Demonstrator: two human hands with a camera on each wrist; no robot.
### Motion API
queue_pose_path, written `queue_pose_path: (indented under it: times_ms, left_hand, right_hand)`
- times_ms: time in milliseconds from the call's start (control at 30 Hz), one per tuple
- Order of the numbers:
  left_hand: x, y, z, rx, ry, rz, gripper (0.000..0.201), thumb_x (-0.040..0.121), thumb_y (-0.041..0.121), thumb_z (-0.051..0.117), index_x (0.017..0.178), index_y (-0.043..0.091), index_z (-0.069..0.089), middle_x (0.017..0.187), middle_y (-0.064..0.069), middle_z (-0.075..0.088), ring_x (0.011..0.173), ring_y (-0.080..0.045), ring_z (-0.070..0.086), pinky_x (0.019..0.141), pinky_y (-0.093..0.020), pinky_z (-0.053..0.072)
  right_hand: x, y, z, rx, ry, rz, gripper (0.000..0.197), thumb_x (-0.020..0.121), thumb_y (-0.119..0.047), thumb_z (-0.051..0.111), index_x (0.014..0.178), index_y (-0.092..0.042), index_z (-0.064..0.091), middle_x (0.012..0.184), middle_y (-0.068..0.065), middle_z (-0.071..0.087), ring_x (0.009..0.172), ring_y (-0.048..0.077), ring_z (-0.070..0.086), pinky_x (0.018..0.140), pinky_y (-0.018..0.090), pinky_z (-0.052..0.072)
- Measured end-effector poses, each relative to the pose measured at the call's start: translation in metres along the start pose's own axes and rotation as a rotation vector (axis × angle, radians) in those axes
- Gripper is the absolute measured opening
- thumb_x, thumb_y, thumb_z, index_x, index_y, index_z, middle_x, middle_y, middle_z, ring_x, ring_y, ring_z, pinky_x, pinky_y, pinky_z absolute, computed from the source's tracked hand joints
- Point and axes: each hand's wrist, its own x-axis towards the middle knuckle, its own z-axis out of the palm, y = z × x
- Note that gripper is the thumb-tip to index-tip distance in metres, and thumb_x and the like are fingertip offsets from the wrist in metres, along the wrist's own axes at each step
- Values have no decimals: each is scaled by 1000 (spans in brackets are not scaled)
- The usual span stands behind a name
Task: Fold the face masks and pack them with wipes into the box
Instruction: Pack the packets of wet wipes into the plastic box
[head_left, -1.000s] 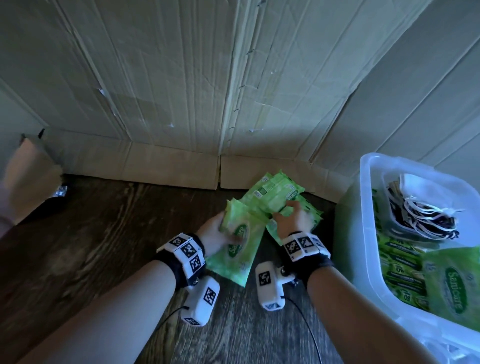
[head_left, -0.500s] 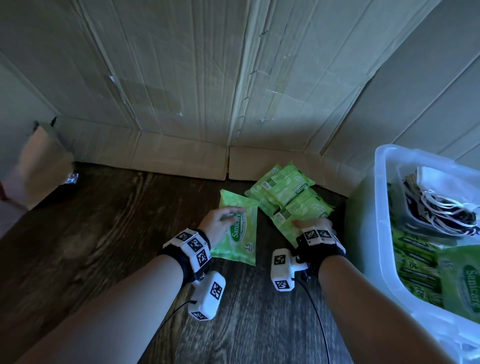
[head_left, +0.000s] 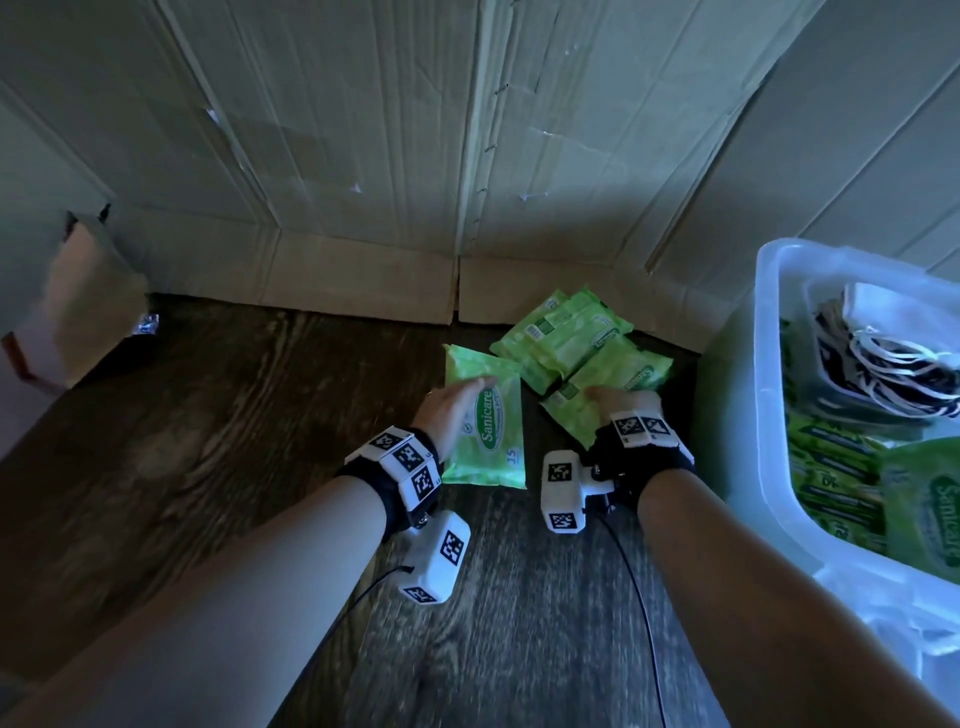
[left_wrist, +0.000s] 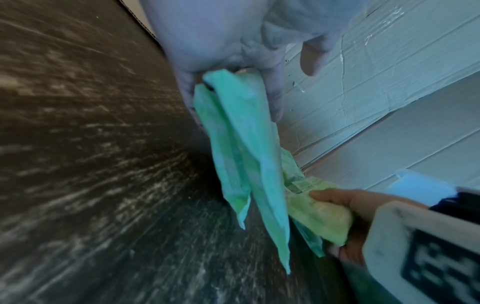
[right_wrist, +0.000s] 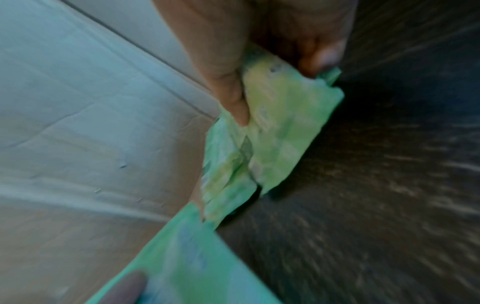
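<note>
Wipes-packing step: your left hand (head_left: 457, 410) holds the Sanicare pack (head_left: 485, 426), fingers beneath; right hand (head_left: 621, 402) pinches a pack in the pile (head_left: 582, 348). Next: lift both into the box (head_left: 769, 291).

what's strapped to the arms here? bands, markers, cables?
Both forearms are bare, with no sleeves. The left hand and right hand each have a black wrist band carrying white blocks printed with black square markers. A white boxy wrist camera with the same markers hangs off each band, and a thin black cable trails back from each one.
</note>
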Motion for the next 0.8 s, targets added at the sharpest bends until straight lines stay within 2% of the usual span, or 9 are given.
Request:
queue_pose_path:
  times_ms: [133,267,333,400,467,567,633,733,800]
  left_hand:
    - [-3,4,8,-41,0,-20,57,86,59,42,103,11,67,103,-20,66,94,-32,63,86,-35,47]
    - [-21,10,18,-201,-6,-29,39,67,54,70,92,23,69,104,-9,70,100,-21,64,94,-33,47]
    - [-30,6,25,-212,-44,-40,52,61,40,80,103,13,68,102,-3,68,97,-13,61,87,-25,47]
    - [-36,-1,32,-211,-49,-77,83,48,28,90,120,2,59,113,-9,63,104,-17,59,93,-30,47]
    - [-41,-5,37,-132,-93,-60,85,46,23,92,123,4,58,116,-11,64,109,-21,59,97,-32,46]
    - [-48,-2,38,-19,-86,-35,57,68,5,80,121,13,59,111,-2,65,97,-11,59,87,-15,46]
    - [-50,2,38,-21,-103,-41,57,73,6,76,126,9,55,119,-6,62,103,-16,58,94,-25,46]
    - [-57,9,47,33,-242,-28,78,78,5,72,141,18,28,123,-8,53,111,-25,54,94,-38,46]
    - [-65,12,56,43,-311,1,98,76,0,72,146,21,6,123,-6,49,109,-23,55,86,-32,49]
  right_hand:
    - [-35,2,10,-111,116,-285,31,81,-15,62,106,0,52,104,17,58,100,32,55,69,29,36]
    - [-79,30,22,-306,-141,-653,31,78,-28,56,101,-7,54,97,9,59,94,27,54,69,27,33]
    - [-89,42,20,-321,-254,-725,36,74,-29,47,104,-13,60,99,6,62,94,25,55,82,33,41]
    - [-90,53,10,-206,-319,-760,32,76,-6,51,104,-14,64,92,3,62,82,16,55,79,21,42]
    - [-86,62,-3,-139,-218,-747,43,72,12,52,102,-16,63,92,3,59,72,2,52,71,12,41]
    - [-72,82,-18,-68,-128,-571,66,68,-2,74,125,-18,46,115,4,46,86,10,55,83,31,49]
    - [-72,91,-20,54,-254,-393,86,70,-19,77,139,-23,26,129,7,48,107,22,56,92,44,48]
    - [-77,93,-18,324,-490,-140,54,91,-10,54,136,-23,27,126,11,56,99,29,62,89,56,48]
    - [-83,92,-18,468,-540,-88,40,94,-4,46,129,-20,33,121,12,58,88,28,63,77,51,53]
